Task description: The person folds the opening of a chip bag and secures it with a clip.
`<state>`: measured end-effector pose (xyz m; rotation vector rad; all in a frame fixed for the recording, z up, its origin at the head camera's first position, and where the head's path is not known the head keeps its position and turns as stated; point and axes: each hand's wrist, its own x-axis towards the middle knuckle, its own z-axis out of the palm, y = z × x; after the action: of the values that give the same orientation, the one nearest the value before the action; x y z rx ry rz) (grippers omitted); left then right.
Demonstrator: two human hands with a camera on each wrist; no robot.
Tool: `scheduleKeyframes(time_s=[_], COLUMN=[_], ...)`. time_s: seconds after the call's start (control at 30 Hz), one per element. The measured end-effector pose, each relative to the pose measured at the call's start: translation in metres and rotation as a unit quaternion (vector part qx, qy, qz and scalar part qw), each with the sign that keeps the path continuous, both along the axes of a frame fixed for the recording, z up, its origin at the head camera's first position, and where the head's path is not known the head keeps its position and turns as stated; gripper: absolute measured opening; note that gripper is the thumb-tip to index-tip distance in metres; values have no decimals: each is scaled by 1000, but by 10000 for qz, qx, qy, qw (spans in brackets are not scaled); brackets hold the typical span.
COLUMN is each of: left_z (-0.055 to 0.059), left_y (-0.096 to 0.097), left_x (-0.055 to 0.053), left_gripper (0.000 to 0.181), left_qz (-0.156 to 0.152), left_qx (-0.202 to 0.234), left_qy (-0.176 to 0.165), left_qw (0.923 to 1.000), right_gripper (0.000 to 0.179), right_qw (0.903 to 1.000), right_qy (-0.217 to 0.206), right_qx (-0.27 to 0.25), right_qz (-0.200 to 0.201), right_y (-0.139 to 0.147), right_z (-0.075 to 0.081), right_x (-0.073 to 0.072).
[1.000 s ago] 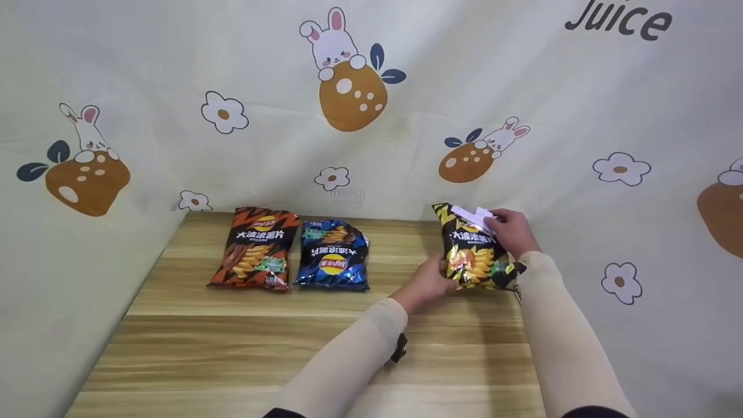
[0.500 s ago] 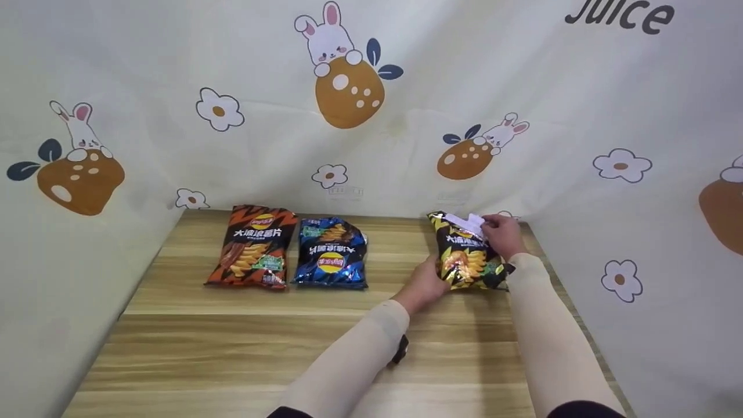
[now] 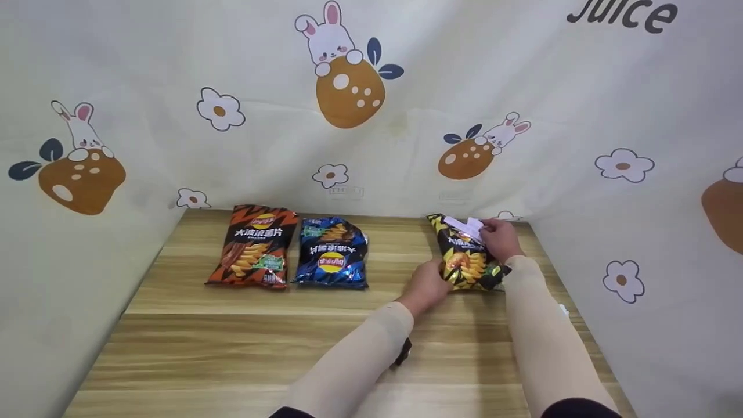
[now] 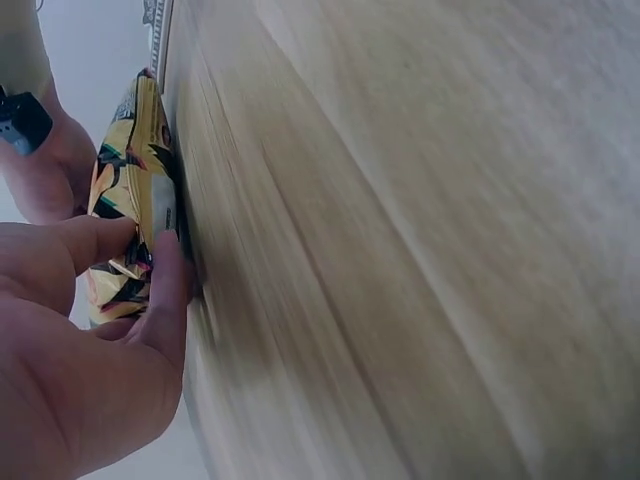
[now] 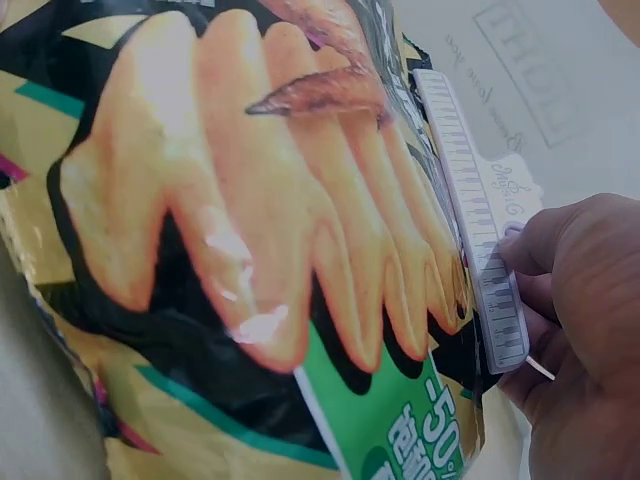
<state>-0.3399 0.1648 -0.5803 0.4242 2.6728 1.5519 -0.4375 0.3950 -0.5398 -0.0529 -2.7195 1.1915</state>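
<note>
A yellow-and-black bag of potato chips [image 3: 467,261] is at the right rear of the wooden table. A white clip [image 3: 464,225] with a piano-key print lies across its upper edge. My right hand [image 3: 500,237] pinches the clip [image 5: 478,220] between thumb and fingers in the right wrist view. My left hand [image 3: 426,285] grips the bag's lower left corner. In the left wrist view, the thumb and fingers of my left hand [image 4: 95,345] pinch the crinkled end of the chip bag [image 4: 125,190].
An orange-and-black chip bag [image 3: 255,249] and a blue chip bag [image 3: 331,255] lie side by side at the left rear of the table [image 3: 244,348]. Patterned cloth [image 3: 400,151] hangs along the back and sides. Some small white thing [image 3: 563,310] shows beside my right forearm.
The yellow-and-black bag and my right hand have shifted slightly left and down, with the clip still pinched. The head view has shifted a little. A small white thing now shows beyond my right forearm.
</note>
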Motion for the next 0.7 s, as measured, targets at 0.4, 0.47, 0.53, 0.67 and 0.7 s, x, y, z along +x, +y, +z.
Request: scheduleKeyframes(time_s=[0.4, 0.47, 0.53, 0.67, 0.7], left_z=[23, 24, 24, 27, 27], left_y=[-5, -5, -5, -7, -8], left_x=[20, 20, 21, 21, 21], left_gripper=[46, 46, 47, 49, 49], left_qz=[258, 266, 273, 221, 194], left_qx=[-238, -261, -250, -151, -93], left_qy=[-287, -299, -319, -294, -288], left_qw=[9990, 9989, 9988, 9992, 9994], right_gripper=[43, 42, 41, 43, 44], right_qw=[9999, 9998, 9997, 9990, 9987], right_qy=[-47, -49, -121, -360, -419], right_qx=[128, 171, 184, 205, 222], right_qz=[16, 1, -59, -139, -161], right_y=[-1, 0, 1, 2, 2], right_z=[-7, -9, -10, -10, -9], right_x=[1, 0, 0, 1, 1])
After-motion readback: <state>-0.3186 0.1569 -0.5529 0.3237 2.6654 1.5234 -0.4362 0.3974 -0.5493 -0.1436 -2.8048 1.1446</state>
